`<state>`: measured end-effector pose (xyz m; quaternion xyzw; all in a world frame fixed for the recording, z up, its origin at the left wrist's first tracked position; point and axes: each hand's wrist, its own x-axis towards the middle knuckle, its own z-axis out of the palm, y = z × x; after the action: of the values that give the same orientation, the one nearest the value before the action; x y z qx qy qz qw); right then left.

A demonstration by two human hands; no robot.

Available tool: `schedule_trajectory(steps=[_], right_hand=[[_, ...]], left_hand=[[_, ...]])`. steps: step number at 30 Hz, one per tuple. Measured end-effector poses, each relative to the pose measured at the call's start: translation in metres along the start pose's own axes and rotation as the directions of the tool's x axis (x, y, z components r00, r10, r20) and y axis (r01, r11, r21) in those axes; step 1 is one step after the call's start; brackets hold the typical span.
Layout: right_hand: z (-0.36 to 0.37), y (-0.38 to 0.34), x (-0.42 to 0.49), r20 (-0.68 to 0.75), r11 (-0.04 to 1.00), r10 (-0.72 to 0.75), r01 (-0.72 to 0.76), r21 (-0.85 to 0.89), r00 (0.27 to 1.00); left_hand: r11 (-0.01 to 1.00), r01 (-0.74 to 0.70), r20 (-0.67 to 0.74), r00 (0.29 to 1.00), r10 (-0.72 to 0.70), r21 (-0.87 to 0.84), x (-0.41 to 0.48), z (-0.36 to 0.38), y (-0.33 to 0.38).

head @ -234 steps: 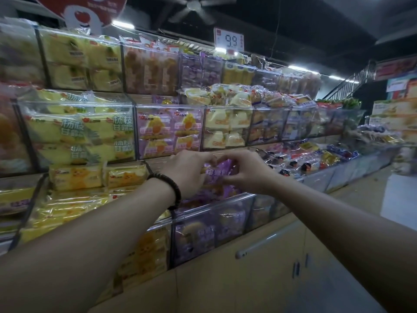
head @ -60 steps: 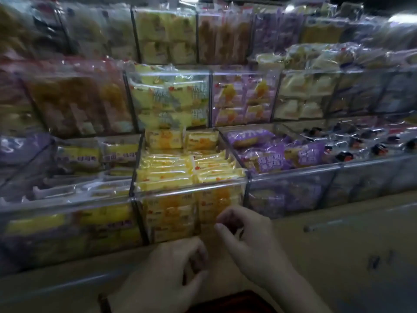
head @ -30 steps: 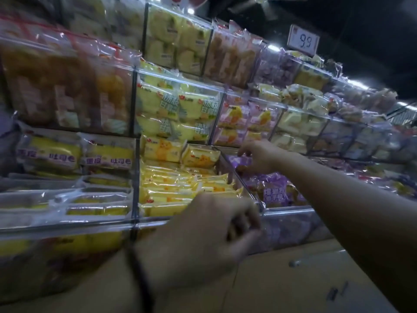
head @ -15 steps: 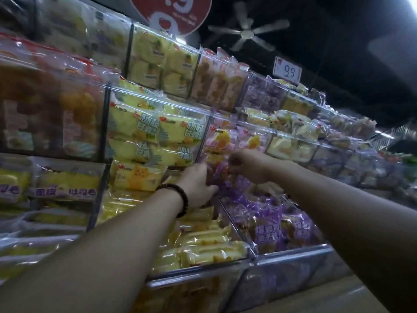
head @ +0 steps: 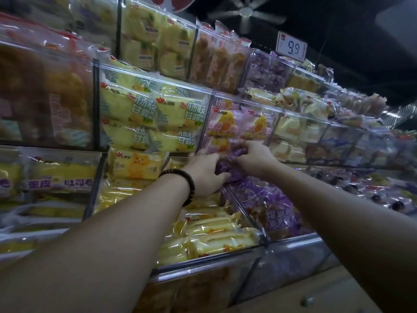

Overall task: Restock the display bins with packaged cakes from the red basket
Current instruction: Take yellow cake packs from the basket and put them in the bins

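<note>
Both hands (head: pixel 205 171) (head: pixel 255 158) around purple packet (head: pixel 225 168)

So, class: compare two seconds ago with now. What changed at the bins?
The left grip and right grip rose from below the bins' front to the back of the purple bin and now hold a purple cake pack between them. The yellow cakes and price sign stayed put.

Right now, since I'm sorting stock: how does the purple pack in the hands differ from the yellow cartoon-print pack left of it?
The purple pack is gripped by the left hand and right hand; the yellow cartoon-print pack is untouched. The purple pack is bunched and partly hidden; the yellow cartoon-print pack shows its front. Both are plastic-wrapped.
</note>
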<state>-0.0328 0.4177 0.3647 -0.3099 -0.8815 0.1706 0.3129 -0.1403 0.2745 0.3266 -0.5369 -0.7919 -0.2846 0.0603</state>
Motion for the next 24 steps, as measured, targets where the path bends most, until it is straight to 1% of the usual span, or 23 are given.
schedule_trajectory(steps=[4, 7, 8, 11, 13, 15, 17, 18, 19, 20, 21, 22, 23, 24], right_hand=[[-0.01, 0.001, -0.02, -0.047, 0.998, -0.041, 0.039, -0.048, 0.998], [-0.024, -0.003, -0.052, -0.043, 0.994, -0.103, 0.102, -0.024, 0.994], [-0.029, -0.008, -0.066, -0.035, 0.993, -0.116, 0.116, -0.004, 0.993], [-0.044, -0.027, -0.115, -0.028, 0.987, -0.139, 0.14, 0.079, 0.99], [-0.05, -0.037, -0.152, -0.07, 0.979, -0.161, 0.169, 0.117, 0.984], [-0.052, -0.043, -0.195, -0.089, 0.952, -0.222, 0.235, 0.195, 0.971], [-0.046, -0.044, -0.246, -0.013, 0.889, -0.317, 0.302, 0.343, 0.948], [-0.039, -0.042, -0.273, 0.04, 0.856, -0.36, 0.313, 0.412, 0.932], [-0.029, -0.038, -0.298, 0.088, 0.831, -0.39, 0.309, 0.463, 0.916], [-0.015, -0.033, -0.32, 0.148, 0.822, -0.394, 0.276, 0.498, 0.907], [0.001, -0.026, -0.341, 0.231, 0.83, -0.371, 0.209, 0.517, 0.899], [0.02, -0.018, -0.359, 0.343, 0.846, -0.33, 0.113, 0.522, 0.88], [0.043, -0.006, -0.374, 0.472, 0.87, -0.273, 0.005, 0.494, 0.838], [0.067, 0.008, -0.387, 0.602, 0.902, -0.208, -0.087, 0.423, 0.771]], left_hand=[[0.998, -0.058, -0.044, 0.997, 0.057, -0.03, -0.004, -0.007, 0.003], [0.982, -0.131, -0.123, 0.986, 0.114, -0.138, -0.018, -0.016, 0.012], [0.977, -0.148, -0.124, 0.984, 0.129, -0.152, -0.025, -0.021, 0.016], [0.976, -0.2, -0.084, 0.978, 0.193, -0.091, -0.058, -0.04, 0.044], [0.971, -0.233, -0.1, 0.969, 0.227, -0.05, -0.095, -0.051, 0.064], [0.957, -0.286, -0.137, 0.95, 0.279, -0.037, -0.146, -0.059, 0.074], [0.937, -0.337, -0.174, 0.932, 0.318, -0.095, -0.207, -0.058, 0.073], [0.931, -0.336, -0.171, 0.935, 0.312, -0.14, -0.238, -0.054, 0.07], [0.931, -0.314, -0.15, 0.946, 0.289, -0.187, -0.268, -0.045, 0.065], [0.937, -0.27, -0.105, 0.962, 0.252, -0.224, -0.294, -0.034, 0.057], [0.949, -0.199, -0.038, 0.98, 0.195, -0.243, -0.318, -0.02, 0.047], [0.967, -0.11, 0.065, 0.99, 0.128, -0.23, -0.338, -0.003, 0.033], [0.982, -0.024, 0.201, 0.978, 0.062, -0.186, -0.354, 0.014, 0.018], [0.992, 0.047, 0.352, 0.936, -0.002, -0.12, -0.368, 0.033, 0.001]])
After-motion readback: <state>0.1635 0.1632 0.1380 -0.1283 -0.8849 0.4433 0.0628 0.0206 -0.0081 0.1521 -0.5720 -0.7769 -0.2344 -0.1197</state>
